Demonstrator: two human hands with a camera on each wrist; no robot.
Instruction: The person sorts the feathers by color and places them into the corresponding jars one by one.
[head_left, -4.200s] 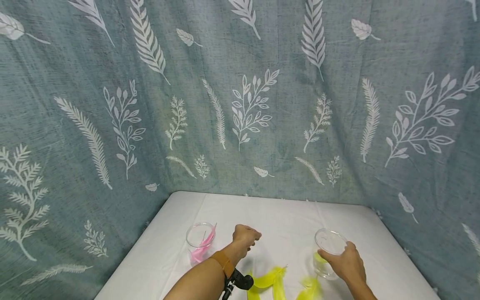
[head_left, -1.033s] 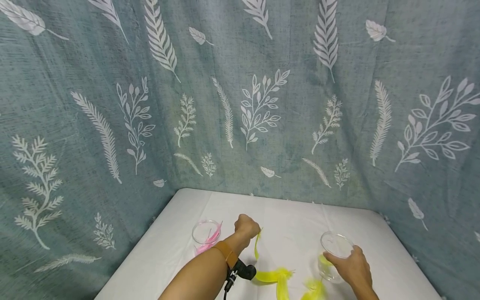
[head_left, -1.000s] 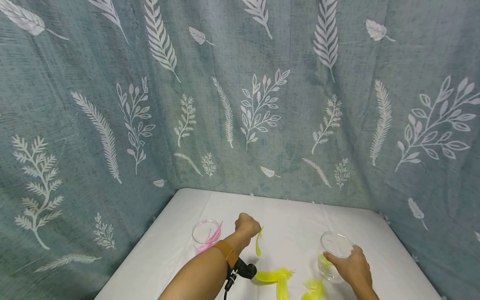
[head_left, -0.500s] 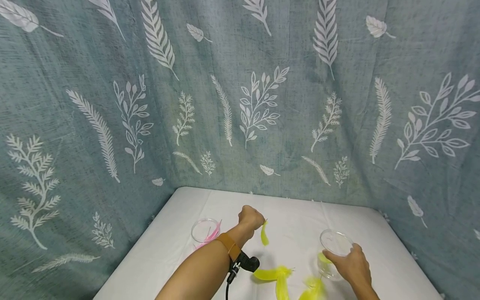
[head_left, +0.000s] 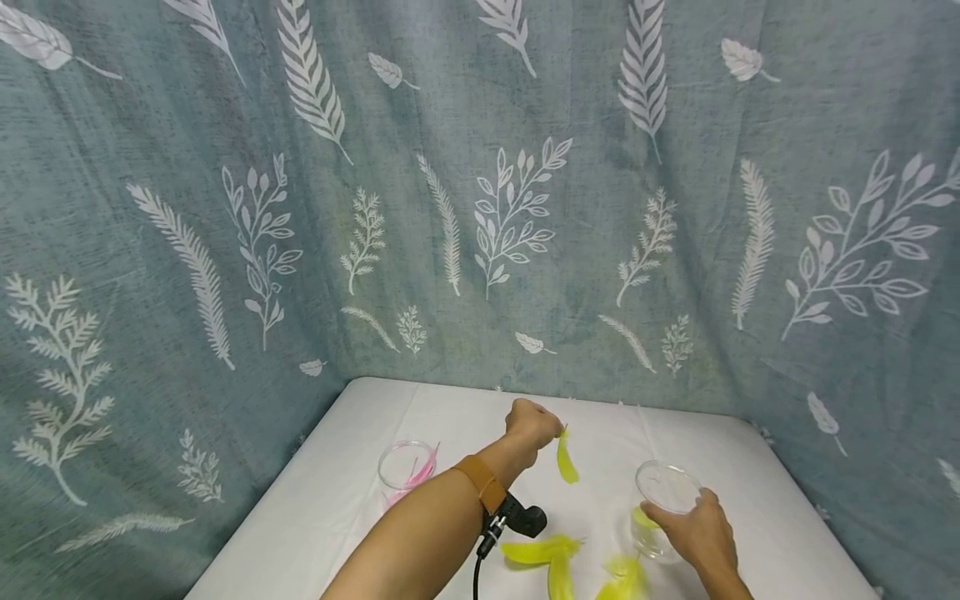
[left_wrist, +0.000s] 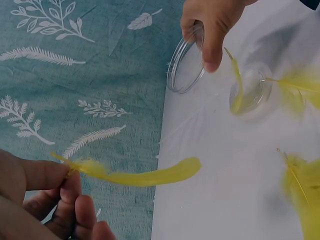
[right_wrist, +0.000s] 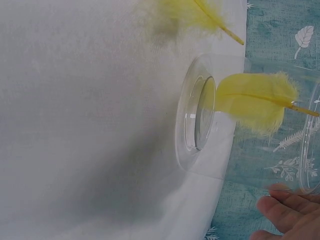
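Note:
My left hand (head_left: 532, 423) pinches a yellow feather (left_wrist: 145, 176) by its quill, between thumb and forefinger. The feather hangs above the far middle of the table in the head view. On the right, my right hand (head_left: 701, 529) grips a clear plastic cup (right_wrist: 200, 115) near its rim, fingers on the outer side. Inside that cup stands one yellow feather (right_wrist: 255, 97), its quill toward the opening. The held feather is apart from the cup, to its left.
Several yellow feathers (head_left: 540, 550) lie on the white tablecloth (head_left: 450, 417) near the front. At left, a second clear cup (head_left: 385, 477) holds pink feathers (head_left: 422, 475), partly hidden by my left forearm. A patterned green curtain (head_left: 555, 350) surrounds the table.
A yellow feather now hangs from my left hand; none showed there 4.2 s ago. Over the last second that hand has carried it right and farther away. My right hand keeps holding the cup.

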